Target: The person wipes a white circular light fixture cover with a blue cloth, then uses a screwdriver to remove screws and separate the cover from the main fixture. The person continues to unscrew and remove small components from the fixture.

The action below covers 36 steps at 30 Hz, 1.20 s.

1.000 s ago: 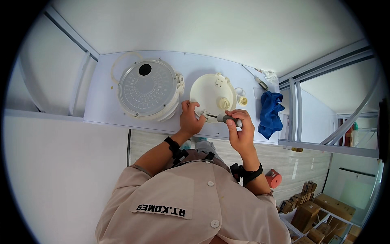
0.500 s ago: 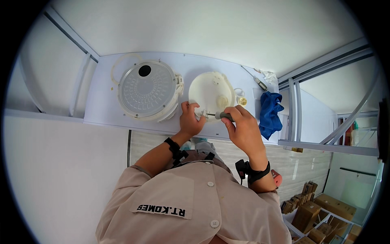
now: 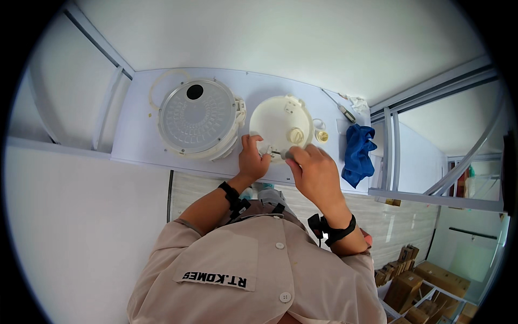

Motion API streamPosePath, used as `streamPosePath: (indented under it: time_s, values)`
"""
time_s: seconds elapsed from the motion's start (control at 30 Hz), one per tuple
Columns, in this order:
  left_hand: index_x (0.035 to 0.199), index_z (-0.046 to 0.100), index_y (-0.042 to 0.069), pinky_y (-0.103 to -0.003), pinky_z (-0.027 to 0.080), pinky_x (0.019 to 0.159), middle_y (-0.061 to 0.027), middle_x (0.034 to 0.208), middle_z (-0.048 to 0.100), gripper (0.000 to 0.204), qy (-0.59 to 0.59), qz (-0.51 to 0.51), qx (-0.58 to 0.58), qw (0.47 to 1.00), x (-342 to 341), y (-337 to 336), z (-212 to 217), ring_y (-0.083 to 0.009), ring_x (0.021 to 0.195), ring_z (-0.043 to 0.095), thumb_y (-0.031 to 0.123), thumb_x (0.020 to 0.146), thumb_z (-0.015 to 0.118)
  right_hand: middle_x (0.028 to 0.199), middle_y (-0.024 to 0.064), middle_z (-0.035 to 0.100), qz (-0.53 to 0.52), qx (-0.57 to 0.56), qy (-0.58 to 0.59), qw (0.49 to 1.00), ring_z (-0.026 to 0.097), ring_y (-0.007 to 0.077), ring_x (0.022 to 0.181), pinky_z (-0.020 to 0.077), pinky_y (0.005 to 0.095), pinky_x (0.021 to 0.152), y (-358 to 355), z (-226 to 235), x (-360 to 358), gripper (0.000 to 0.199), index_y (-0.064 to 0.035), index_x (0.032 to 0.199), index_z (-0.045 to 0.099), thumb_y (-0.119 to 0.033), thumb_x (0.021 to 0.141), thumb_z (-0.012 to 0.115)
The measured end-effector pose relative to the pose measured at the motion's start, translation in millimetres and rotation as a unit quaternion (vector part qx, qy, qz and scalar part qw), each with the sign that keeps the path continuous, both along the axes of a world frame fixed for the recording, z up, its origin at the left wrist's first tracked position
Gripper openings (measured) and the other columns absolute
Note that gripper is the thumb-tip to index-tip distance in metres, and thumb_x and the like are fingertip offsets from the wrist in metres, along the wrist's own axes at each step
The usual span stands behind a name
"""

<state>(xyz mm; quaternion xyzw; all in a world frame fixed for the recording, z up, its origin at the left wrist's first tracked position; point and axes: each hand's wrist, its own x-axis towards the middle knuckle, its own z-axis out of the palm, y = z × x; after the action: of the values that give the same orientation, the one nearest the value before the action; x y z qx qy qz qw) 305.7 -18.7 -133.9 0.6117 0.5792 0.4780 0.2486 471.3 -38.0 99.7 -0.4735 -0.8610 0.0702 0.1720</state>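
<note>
A round, off-white plastic lid (image 3: 270, 121) with small fittings on its surface lies on the table in front of me. My left hand (image 3: 252, 160) is closed on its near-left rim, thumb and fingers curled round the edge. In my right hand (image 3: 319, 175) is a screwdriver (image 3: 289, 154) with a grey handle. Its thin shaft points left, and the tip meets a small white fitting (image 3: 270, 153) at the lid's near edge, close to my left thumb. My fingers cover part of the handle.
To the left stands a large round cooker-like body (image 3: 197, 116) with a grey disc top. A small yellowish cap (image 3: 321, 136), a second screwdriver (image 3: 345, 112) and a blue cloth (image 3: 358, 154) are on the right. A pale ring (image 3: 152, 89) lies at the far left.
My right hand has turned and shifted slightly left with the screwdriver, hiding more of its handle. The lid is tilted a little differently. My left hand keeps its place.
</note>
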Motion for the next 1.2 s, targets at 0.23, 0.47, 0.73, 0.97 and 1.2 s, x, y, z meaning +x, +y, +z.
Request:
streamPosePath:
  time_s: [0.23,0.47,0.73,0.97,1.2]
  values:
    - [0.126,0.049,0.01,-0.052,0.054,0.076,-0.018,0.122,0.05,0.05,0.004,-0.001,-0.005,1.0,0.7,0.0,1.8,-0.0453,0.095,0.062,0.012,0.079,0.067,0.097,0.0135,0.064,0.047,0.011,0.014,0.999,0.066,0.0343,0.09,0.0557,0.0435,0.076,-5.9,3.6,4.1,0.035,-0.0098,0.119,0.071,-0.007,0.084,0.075]
    - [0.124,0.051,0.011,-0.05,0.054,0.071,-0.0162,0.12,0.052,0.048,0.016,0.002,-0.027,0.999,2.8,-0.4,6.2,-0.0415,0.088,0.063,0.014,0.078,0.069,0.105,0.0166,0.066,-0.148,-0.149,-0.012,0.978,0.066,0.0371,0.096,0.0557,0.0447,0.081,-12.2,11.8,-3.4,0.06,-0.0042,0.144,0.057,-0.004,0.086,0.076]
    - [0.124,0.052,0.01,-0.049,0.055,0.072,-0.0157,0.119,0.053,0.049,0.008,-0.004,-0.042,0.999,2.8,0.1,8.1,-0.0393,0.087,0.064,0.02,0.08,0.072,0.104,0.0182,0.066,-0.044,0.02,0.107,0.993,0.065,0.0374,0.098,0.0547,0.0473,0.082,-9.7,5.0,1.1,0.054,-0.003,0.137,0.057,-0.004,0.086,0.076]
    - [0.121,0.054,0.01,-0.042,0.052,0.068,-0.0113,0.111,0.055,0.047,0.006,0.009,-0.023,1.0,4.8,-2.1,12.2,-0.0294,0.075,0.062,0.019,0.081,0.077,0.103,0.0188,0.066,-0.09,-0.056,0.077,0.991,0.066,0.0405,0.091,0.0552,0.048,0.076,-3.3,0.7,11.8,0.046,-0.0027,0.131,0.058,-0.009,0.089,0.076]
    - [0.121,0.056,0.01,-0.042,0.053,0.07,-0.0113,0.111,0.056,0.048,0.021,0.012,-0.006,1.0,4.8,-2.1,12.0,-0.0295,0.077,0.062,0.021,0.081,0.079,0.101,0.0194,0.067,-0.162,-0.047,0.067,0.983,0.065,0.041,0.092,0.054,0.0462,0.08,-4.7,6.1,3.7,0.048,-0.0015,0.129,0.06,-0.001,0.084,0.075]
